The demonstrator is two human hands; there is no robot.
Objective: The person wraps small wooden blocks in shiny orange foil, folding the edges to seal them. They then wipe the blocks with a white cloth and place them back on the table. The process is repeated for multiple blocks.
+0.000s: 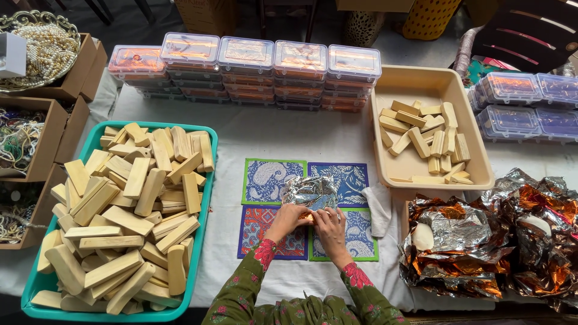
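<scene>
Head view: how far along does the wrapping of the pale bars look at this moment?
Done, apparently: stacked lidded clear boxes behind, seemingly filled. In hand: left hand and right hand fold a silver foil piece over something on the patterned mats; what is inside is hidden. Left: the teal tray is heaped with unwrapped bars, more in the beige tray, and loose foil sheets wait.

Contents of the crumpled silver foil bundle [310, 192] are concealed. Patterned square mats [268, 180] are partly covered by it; the heap of crinkled foil sheets [530, 235] is cropped at right.
</scene>
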